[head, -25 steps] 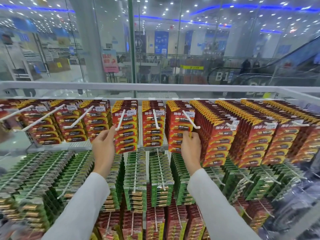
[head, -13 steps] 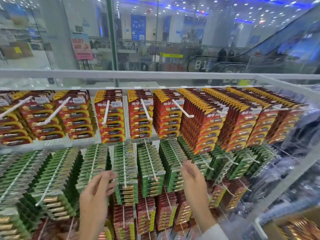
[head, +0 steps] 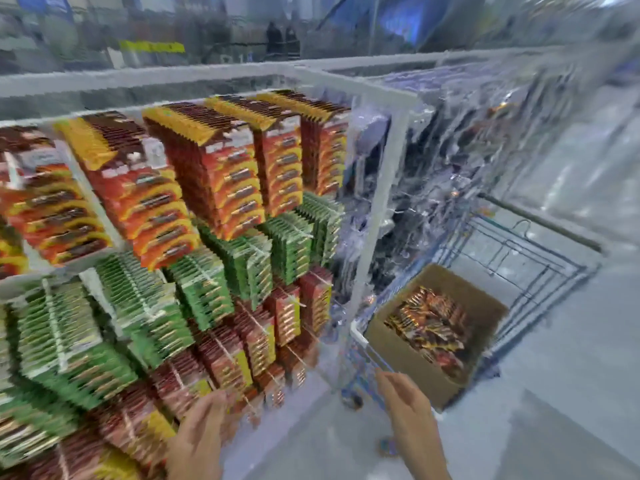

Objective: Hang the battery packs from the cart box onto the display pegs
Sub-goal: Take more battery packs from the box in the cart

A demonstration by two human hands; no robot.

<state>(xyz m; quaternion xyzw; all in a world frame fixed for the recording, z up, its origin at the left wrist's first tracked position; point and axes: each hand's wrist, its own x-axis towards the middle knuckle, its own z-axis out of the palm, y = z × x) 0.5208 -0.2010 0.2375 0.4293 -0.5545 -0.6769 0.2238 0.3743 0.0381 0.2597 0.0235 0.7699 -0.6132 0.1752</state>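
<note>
Fingers of the right hand [head: 410, 415] are held straight and slightly parted, nothing gripped, tips pointed twd the brown cardboard box [head: 398, 353] just ahead; no contact w/ it is seen. Fingers of the left hand [head: 202, 441] are loosely extended and also empty, close against the lowest row of dark-red packs [head: 256, 336]; whether they touch can't be told through the blur. The box is sat in the front of a blue wire cart [head: 540, 271] on the grey floor [head: 554, 427], right beside the white-framed display rack [head: 379, 209]. A heap of loose red-and-gold battery packs [head: 429, 327] is visible inside the box, approx. filling its bottom. On the rack, the white display pegs [head: 57, 327] are already loaded: orange-and-yellow packs [head: 221, 174] on top, green packs [head: 207, 289] in the middle, dark-red ones below, most rows near full. Progress is judged as mid-task: much stock hung, but a good qty is left in the box, so a fresh pickup from it is likely the step in hand.
</note>
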